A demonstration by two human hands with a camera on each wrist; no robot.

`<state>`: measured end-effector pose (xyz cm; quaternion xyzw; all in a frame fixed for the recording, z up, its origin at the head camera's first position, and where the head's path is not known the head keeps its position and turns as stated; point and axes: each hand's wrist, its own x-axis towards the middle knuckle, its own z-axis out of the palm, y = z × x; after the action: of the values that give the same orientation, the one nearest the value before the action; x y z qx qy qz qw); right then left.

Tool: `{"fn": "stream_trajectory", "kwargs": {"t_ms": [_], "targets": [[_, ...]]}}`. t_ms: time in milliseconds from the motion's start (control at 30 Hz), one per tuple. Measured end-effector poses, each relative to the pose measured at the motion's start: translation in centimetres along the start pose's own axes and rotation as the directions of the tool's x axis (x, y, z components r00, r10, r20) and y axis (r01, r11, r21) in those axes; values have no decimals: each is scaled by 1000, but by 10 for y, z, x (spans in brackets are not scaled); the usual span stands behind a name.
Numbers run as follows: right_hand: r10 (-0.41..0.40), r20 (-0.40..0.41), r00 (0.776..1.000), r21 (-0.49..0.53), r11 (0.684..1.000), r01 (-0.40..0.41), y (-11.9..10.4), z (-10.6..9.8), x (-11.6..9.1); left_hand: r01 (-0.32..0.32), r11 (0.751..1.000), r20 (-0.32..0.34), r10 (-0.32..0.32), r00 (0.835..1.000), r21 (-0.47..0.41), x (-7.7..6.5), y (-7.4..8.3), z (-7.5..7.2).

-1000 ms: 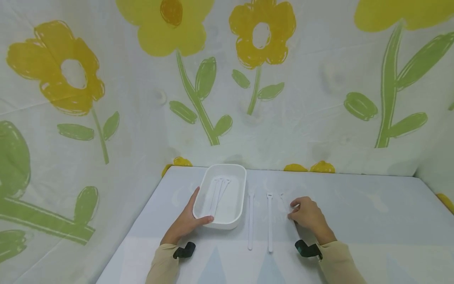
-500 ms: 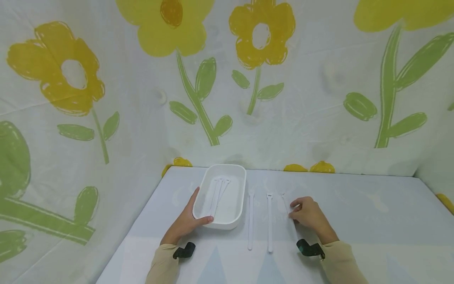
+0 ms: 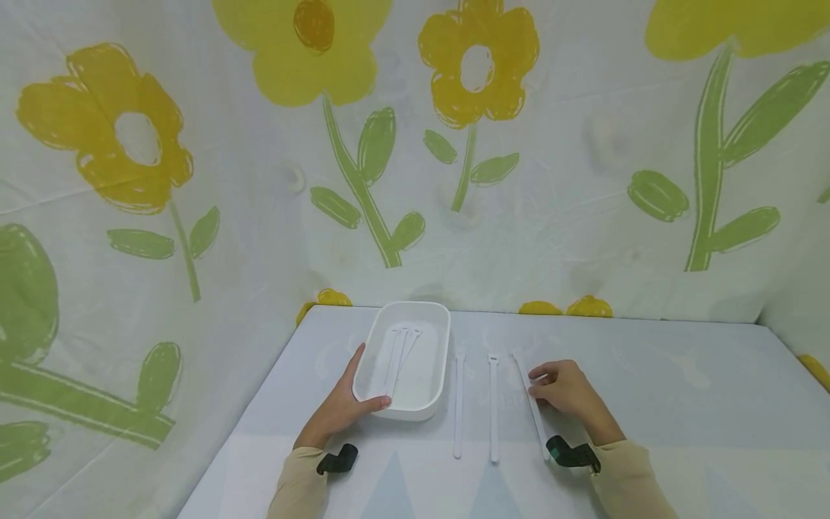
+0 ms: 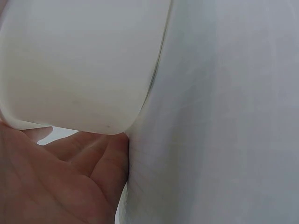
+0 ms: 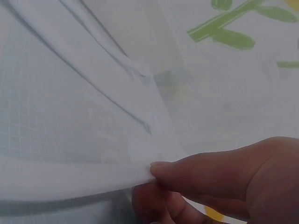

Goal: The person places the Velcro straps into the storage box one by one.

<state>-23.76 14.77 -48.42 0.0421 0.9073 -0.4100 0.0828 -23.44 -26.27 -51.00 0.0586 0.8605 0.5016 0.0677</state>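
Observation:
My left hand [image 3: 342, 405] grips the near left corner of a white plastic tray [image 3: 444, 375], its thumb at the front rim and its fingers along the left side. Several thin white cable ties [image 3: 393, 360] lie in the tray. My right hand [image 3: 565, 389] pinches another white cable tie [image 3: 533, 408] between thumb and fingers, as the right wrist view also shows [image 5: 79, 179]. That tie slants, its head end pointing away from me. Whether it has left the table, I cannot tell. Two more cable ties, a left one [image 3: 459, 411] and a right one [image 3: 494, 411], lie between tray and right hand.
The pale table [image 3: 681, 404] reaches back to a white cloth [image 3: 558, 238] with yellow flowers, which also hangs at the sides. A black wrist camera mount sits on each wrist, the left one [image 3: 338, 459] in front of the tray.
My right hand has shifted slightly to the right, and more of the cable tie it pinches has come into sight. My left hand and the tray have stayed in place.

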Motion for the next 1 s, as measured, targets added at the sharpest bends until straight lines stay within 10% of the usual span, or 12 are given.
{"fn": "stream_trajectory", "kwargs": {"t_ms": [1000], "targets": [[95,41,995,341,934,-103,-2,-9,0,21,1000,-19,-21,1000,12,0,-1,1]]}}
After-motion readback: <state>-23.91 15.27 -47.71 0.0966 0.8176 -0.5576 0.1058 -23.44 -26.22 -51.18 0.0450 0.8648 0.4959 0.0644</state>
